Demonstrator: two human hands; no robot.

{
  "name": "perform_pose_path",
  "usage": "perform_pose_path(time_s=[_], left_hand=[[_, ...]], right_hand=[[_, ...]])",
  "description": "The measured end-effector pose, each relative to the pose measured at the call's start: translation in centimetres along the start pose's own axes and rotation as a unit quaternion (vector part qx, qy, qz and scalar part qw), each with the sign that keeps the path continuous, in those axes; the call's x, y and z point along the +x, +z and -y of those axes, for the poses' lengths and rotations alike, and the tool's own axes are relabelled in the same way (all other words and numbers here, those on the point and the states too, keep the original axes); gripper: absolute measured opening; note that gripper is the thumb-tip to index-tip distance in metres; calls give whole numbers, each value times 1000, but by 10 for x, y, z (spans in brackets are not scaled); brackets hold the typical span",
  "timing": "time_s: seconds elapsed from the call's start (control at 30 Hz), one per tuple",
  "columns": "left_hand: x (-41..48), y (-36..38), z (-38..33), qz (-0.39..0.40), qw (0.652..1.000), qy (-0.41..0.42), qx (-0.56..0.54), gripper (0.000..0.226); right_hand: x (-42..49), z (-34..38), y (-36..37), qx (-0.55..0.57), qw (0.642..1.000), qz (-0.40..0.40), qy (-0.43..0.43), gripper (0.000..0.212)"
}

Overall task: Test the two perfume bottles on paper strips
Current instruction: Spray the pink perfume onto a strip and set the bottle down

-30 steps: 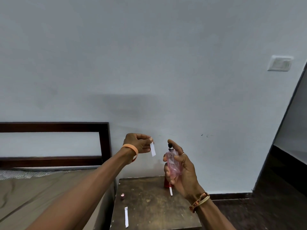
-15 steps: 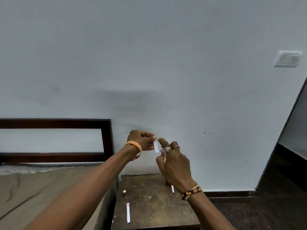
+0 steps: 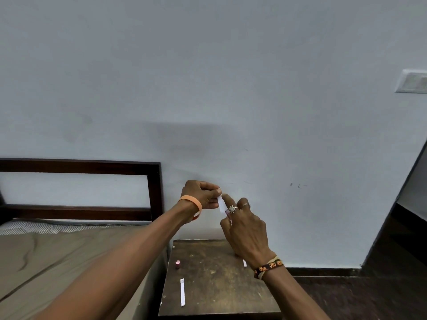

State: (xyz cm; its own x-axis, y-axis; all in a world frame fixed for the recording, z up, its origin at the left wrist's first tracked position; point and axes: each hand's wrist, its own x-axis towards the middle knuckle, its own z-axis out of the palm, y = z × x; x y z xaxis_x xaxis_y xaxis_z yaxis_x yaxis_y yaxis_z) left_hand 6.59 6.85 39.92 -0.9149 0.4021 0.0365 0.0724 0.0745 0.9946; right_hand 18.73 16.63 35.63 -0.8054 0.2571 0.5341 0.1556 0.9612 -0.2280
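My left hand (image 3: 203, 195) pinches a short white paper strip (image 3: 222, 203) by its top end, raised in front of the wall. My right hand (image 3: 247, 229) is closed around the pink perfume bottle (image 3: 228, 215), whose body is almost wholly hidden behind the hand; only a pink sliver shows by the fingers, right against the strip. The forefinger lies over the top of the bottle. A second bottle stands on the table behind my right wrist and is nearly all hidden.
A small worn wooden table (image 3: 215, 285) stands below my hands, with a long paper strip (image 3: 182, 292), a small pink cap (image 3: 177, 264) and another strip end (image 3: 244, 263). A bed (image 3: 57, 257) with a dark headboard lies left. Dark floor on the right.
My right hand turned its back toward me and brought the pink bottle up against the strip. The left hand and strip rose a little and stayed close.
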Motion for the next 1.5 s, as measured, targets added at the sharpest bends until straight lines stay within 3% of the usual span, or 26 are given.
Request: perform_pose_path(time_s=[0.23,0.5,1.2,1.33,1.5], left_hand=[[3,-5,7,-4,1000,-9,1,19],[0,4,9,14,1000,-8,0,10],[5,4,15,10,1000,-22,-14,20],[6,3,16,6,999,-27,-21,18],[3,5,17,7,999,-28,-18,13]], right_hand=[[-19,-3,5,40,998,42,30,48],[6,2,-7,23,999,29,27,53],[-15,-6,7,47,998,42,29,56],[-23,-6,7,40,998,45,28,50],[-13,-5,8,62,998,19,19,58]])
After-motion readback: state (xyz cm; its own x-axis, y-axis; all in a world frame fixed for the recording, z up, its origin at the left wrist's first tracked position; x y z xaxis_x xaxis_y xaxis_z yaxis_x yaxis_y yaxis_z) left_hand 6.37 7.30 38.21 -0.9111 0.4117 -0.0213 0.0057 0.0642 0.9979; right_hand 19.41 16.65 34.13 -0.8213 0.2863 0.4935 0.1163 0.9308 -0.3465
